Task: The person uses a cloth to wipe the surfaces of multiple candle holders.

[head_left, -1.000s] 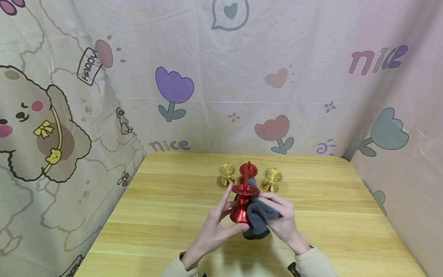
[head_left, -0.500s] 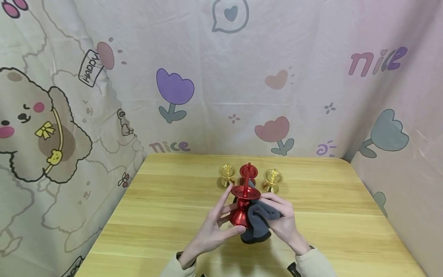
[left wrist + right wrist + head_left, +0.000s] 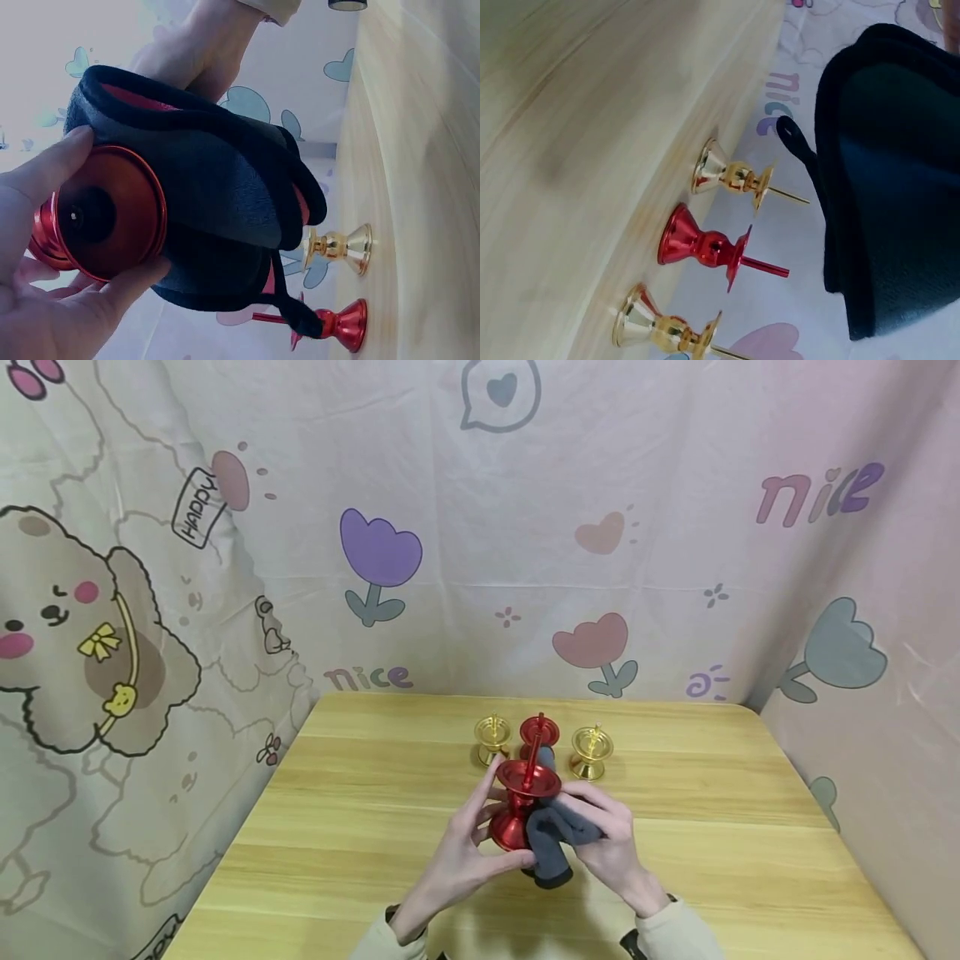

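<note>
My left hand (image 3: 468, 847) grips a red metal candle holder (image 3: 521, 806) by its base, lifted above the wooden table (image 3: 360, 827). My right hand (image 3: 607, 843) holds a dark grey cloth (image 3: 551, 839) pressed against the holder's right side. In the left wrist view the holder's round red base (image 3: 105, 214) faces the camera, the left hand (image 3: 52, 262) curls around it, and the cloth (image 3: 225, 202) wraps its side. The right wrist view shows the cloth (image 3: 892, 172) close up; the right hand itself is hidden there.
Three more candle holders stand in a row at the table's back: a gold one (image 3: 492, 737), a red one (image 3: 538, 732) and another gold one (image 3: 591, 750). A printed cartoon curtain (image 3: 375, 543) surrounds the table on all sides.
The red holder has tilted and shifted slightly left in my hands, and the cloth has slid along its side. The standing holders have not moved.
</note>
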`<state>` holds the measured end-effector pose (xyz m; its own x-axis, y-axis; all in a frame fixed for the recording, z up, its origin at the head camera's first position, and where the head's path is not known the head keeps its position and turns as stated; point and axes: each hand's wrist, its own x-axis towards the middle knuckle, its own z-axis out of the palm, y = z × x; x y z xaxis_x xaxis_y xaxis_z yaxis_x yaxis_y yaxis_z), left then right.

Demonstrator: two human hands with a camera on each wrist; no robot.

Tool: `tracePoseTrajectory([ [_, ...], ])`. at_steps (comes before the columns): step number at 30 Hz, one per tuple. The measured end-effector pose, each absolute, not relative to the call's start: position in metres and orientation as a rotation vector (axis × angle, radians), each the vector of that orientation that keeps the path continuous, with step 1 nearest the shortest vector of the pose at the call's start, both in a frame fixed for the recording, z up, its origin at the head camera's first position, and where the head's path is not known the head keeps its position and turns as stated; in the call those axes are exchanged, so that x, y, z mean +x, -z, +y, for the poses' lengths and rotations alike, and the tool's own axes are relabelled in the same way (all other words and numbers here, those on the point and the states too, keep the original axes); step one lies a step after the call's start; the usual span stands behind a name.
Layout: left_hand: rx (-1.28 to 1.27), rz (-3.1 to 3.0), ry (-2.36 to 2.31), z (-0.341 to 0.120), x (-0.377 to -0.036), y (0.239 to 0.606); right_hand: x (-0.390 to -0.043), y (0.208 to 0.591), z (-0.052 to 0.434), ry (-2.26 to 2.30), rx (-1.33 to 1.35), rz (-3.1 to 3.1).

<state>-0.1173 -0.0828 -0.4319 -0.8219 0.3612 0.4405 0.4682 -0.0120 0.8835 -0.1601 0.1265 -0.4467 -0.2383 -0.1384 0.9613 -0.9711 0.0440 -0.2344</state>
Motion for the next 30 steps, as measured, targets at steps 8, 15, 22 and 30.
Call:
tracePoseTrajectory([
  [8,-0.906,-2.224,1.797,-0.086,-0.1176,0.4316,-0.1605,0.4486,0.1298,-1.431,1.118,-1.557],
  [15,-0.894,-2.233,1.88,-0.086,-0.1179,0.4323,-0.1608,0.4466,0.1257,-1.137,1.149,-1.499],
  [22,-0.907,-2.151,1.993,-0.0859,-0.1184,0.4321,-0.1598,0.4474,0.1278,-1.381,1.117,-1.55],
  [30,-0.908,-2.23,1.881,-0.088,-0.1178,0.4333,-0.1589,0.4464,0.1277,-1.336,1.127,-1.544],
])
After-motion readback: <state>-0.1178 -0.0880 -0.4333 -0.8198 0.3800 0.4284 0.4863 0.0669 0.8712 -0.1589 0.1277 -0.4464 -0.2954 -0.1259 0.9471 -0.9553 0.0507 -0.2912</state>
